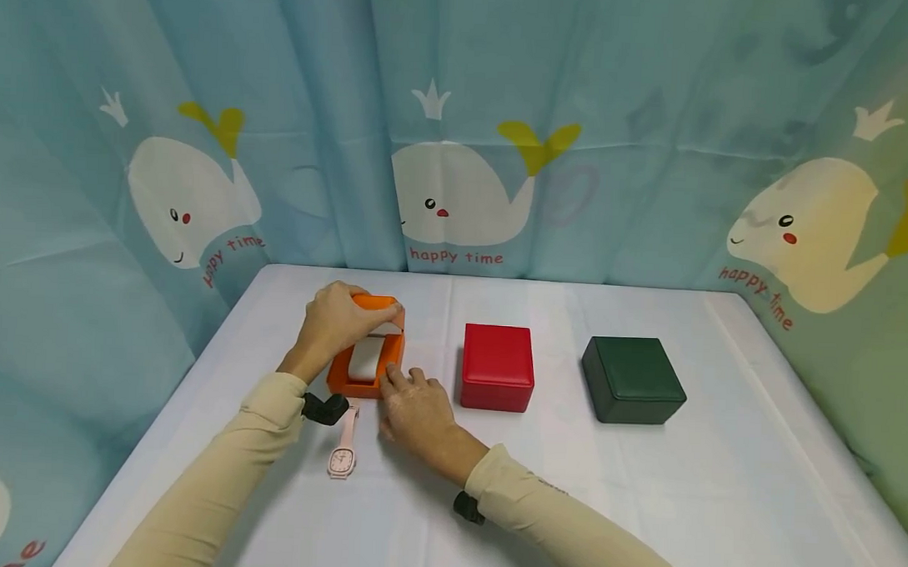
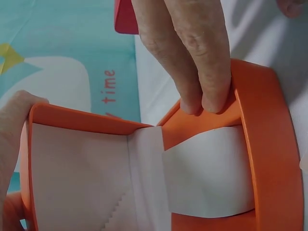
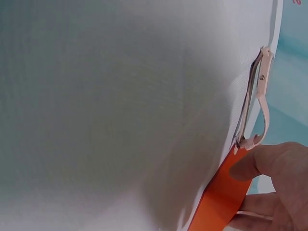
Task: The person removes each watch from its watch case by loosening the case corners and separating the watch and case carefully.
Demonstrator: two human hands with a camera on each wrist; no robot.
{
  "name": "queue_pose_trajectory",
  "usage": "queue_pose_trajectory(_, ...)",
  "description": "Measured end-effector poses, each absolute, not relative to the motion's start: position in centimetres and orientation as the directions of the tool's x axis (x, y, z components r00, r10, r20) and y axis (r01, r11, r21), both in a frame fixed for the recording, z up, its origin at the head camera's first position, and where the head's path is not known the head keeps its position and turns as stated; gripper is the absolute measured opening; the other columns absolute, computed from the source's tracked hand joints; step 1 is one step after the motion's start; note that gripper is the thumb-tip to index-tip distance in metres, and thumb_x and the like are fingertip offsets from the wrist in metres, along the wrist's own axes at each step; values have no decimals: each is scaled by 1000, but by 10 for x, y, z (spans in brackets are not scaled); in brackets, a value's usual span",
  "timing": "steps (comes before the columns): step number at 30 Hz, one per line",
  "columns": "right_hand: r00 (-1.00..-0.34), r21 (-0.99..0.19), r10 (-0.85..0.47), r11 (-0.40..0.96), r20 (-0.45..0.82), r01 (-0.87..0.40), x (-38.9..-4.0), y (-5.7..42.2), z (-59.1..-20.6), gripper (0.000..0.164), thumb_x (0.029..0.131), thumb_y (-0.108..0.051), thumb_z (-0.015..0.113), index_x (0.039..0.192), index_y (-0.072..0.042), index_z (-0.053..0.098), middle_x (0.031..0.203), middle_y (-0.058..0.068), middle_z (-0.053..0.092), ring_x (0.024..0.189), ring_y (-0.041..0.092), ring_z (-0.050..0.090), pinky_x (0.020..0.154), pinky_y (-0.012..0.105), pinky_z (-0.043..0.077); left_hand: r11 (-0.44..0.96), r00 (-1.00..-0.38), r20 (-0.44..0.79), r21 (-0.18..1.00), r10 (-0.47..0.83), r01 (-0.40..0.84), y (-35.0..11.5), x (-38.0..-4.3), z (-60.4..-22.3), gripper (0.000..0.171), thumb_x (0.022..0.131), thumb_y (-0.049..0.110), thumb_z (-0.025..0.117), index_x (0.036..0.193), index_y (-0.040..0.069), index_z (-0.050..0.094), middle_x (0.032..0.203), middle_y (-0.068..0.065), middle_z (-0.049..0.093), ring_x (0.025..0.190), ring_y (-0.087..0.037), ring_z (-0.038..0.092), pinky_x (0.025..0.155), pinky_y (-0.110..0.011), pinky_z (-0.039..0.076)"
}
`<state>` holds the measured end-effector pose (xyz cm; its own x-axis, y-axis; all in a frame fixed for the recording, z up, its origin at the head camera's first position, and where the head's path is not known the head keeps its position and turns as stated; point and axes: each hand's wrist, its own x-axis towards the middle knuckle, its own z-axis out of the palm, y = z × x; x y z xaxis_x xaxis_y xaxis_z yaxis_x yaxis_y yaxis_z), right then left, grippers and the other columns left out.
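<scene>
Orange watch box point(image 1: 353, 389) stands on the worktop point(image 1: 716, 510), left of centre in the head view, with its hinged lid point(image 2: 79, 168) raised and a white cushion point(image 2: 209, 173) seated in the base. Left hand point(image 1: 336, 319) grips the lid, thumb at its upper edge. Right hand point(image 1: 419, 413) holds the near right corner of the base, fingertips over the inside of the wall; thumb pressure on the outer face cannot be fully judged from the right wrist view. Pink wristwatch point(image 1: 347, 438) lies just below the box in the head view, held by neither hand. In this inspector's judgement, the base should be braced firmly, the lid guided gently about its hinge without twisting, fingertips clear of the cushion, and both wrists clear of the wristwatch.
</scene>
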<state>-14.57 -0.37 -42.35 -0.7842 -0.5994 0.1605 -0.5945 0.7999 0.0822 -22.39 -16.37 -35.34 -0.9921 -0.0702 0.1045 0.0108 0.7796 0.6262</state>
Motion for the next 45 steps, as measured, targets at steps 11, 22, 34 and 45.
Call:
queue_pose_trajectory(11, -813, 137, -576, 815, 85, -563, -143, -7, -418, 63, 93, -43, 69, 147, -14, 56, 151, 4, 50, 126, 26, 53, 87, 36, 53, 769, -988, 145, 638, -60, 47, -164, -222, -357, 71, 80, 60, 76, 122, 2, 69, 114, -17, 64, 93, -33, 62, 73, -45, 56)
queue_pose_trajectory(22, -819, 124, -570, 819, 69, -560, -145, -6, -421, 66, 92, -42, 70, 149, -13, 54, 153, 5, 48, 126, 26, 52, 85, 36, 53, 780, -978, 204, 618, -40, 97, -161, -218, -365, 73, 79, 62, 78, 121, 3, 72, 115, -16, 66, 93, -33, 63, 74, -46, 55)
queue_pose_trajectory(34, -810, 136, -579, 813, 96, -566, -144, -6, -424, 63, 93, -40, 69, 147, -11, 55, 150, 6, 50, 122, 25, 55, 81, 34, 54, 829, -986, 168, 553, -9, 87, -165, -213, -366, 80, 77, 67, 76, 126, 5, 72, 117, -19, 65, 91, -34, 61, 73, -47, 54)
queue_pose_trajectory(45, -798, 140, -588, 808, 131, -572, -143, -7, -424, 65, 91, -39, 72, 147, -11, 55, 149, 6, 51, 119, 25, 56, 78, 34, 54, 872, -991, 126, 480, 37, 94, -169, -214, -354, 77, 76, 69, 74, 120, 6, 76, 111, -19, 69, 86, -33, 65, 69, -44, 55)
